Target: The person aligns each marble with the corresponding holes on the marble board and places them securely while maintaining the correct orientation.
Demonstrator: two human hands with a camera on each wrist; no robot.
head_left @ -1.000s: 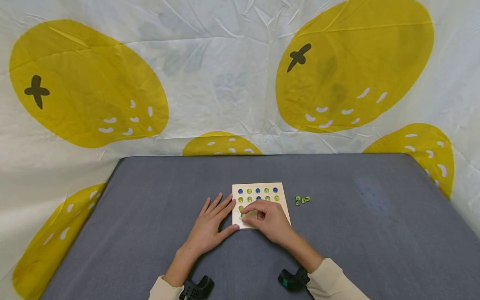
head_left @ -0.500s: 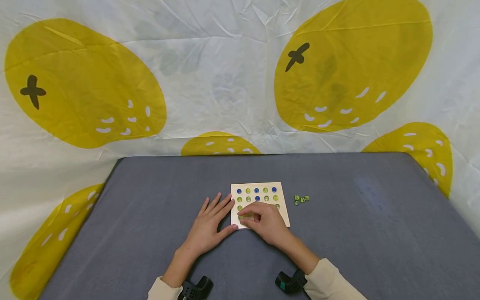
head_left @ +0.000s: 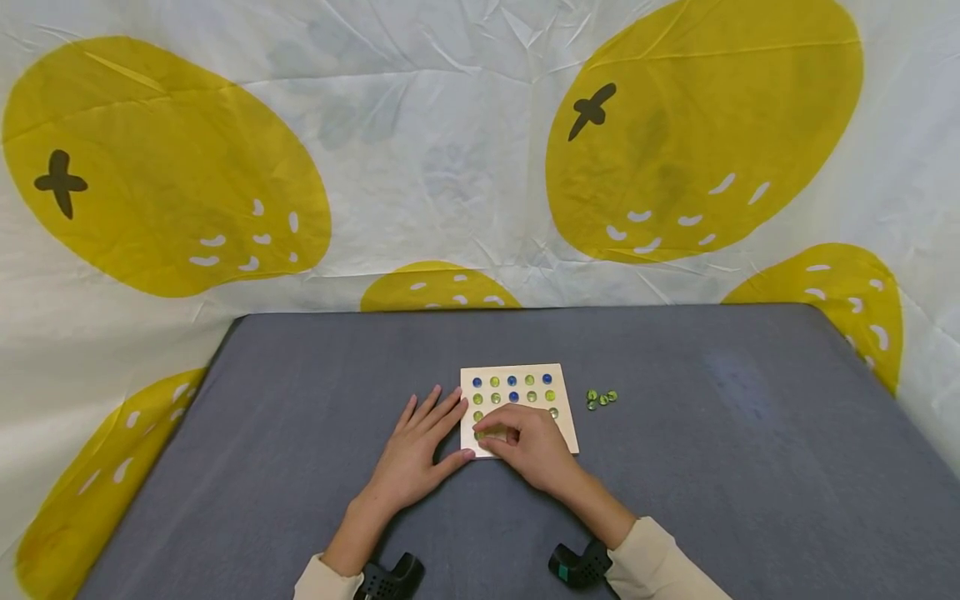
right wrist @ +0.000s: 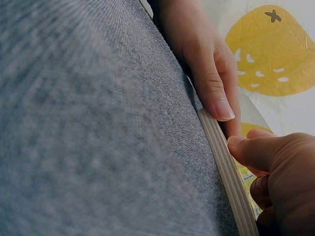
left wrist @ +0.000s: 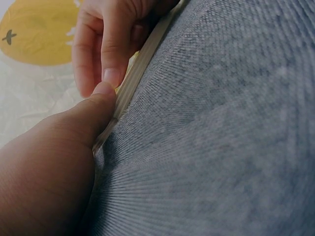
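A square wooden board (head_left: 567, 437) lies on the table, with blue and green glass beads set in rows on it. My left hand (head_left: 415, 460) rests at its left side, fingers straight and spread, with fingertips and thumb touching the edge. Over the board's lower left part, my right hand (head_left: 538, 448) pinches a green glass bead (head_left: 477, 436) between thumb and index finger, down at the board's surface. The hand covers much of the lower rows. In both wrist views the board's layered edge (left wrist: 140, 66) shows, and the two thumbs are close together.
Several loose green glass beads (head_left: 602, 400) lie to the right of the board. Grey cloth covers the table (head_left: 712, 500). A white curtain (head_left: 442, 167) with yellow fruit shapes hangs behind it.
My right fingertips have shifted slightly left and down with the green glass bead, onto the board's lower left spot. My left hand has stayed at the edge. The head view has drifted a little.
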